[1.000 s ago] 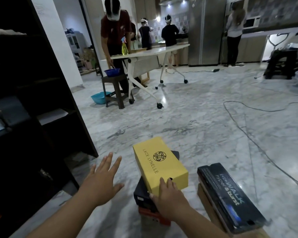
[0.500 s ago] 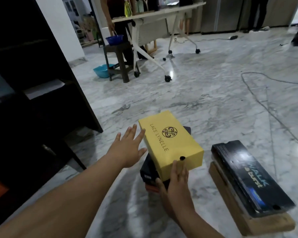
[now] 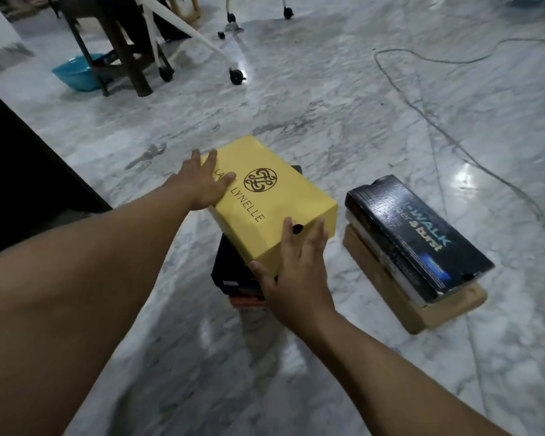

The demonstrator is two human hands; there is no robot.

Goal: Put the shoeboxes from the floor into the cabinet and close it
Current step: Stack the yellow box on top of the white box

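A yellow shoebox (image 3: 274, 199) lies on top of a stack on the marble floor, over a black shoebox (image 3: 230, 272) and an orange-red one (image 3: 246, 302). My left hand (image 3: 202, 180) lies on the yellow box's far left edge, fingers spread over the lid. My right hand (image 3: 296, 269) clasps its near end, thumb at the left corner. To the right is a second stack: a black shoebox with blue lettering (image 3: 416, 231) on a brown cardboard box (image 3: 438, 313). The dark cabinet (image 3: 19, 171) stands at the left edge; its inside is out of view.
A teal basin (image 3: 76, 72) sits under a dark stool (image 3: 123, 48) at the back left. A white table leg with a caster (image 3: 236, 77) stands behind the boxes. A thin cable (image 3: 422, 99) snakes across the floor at the right.
My left hand has moved right from the open air onto the yellow box. My right hand has spread over the near end. My head has tilted down.
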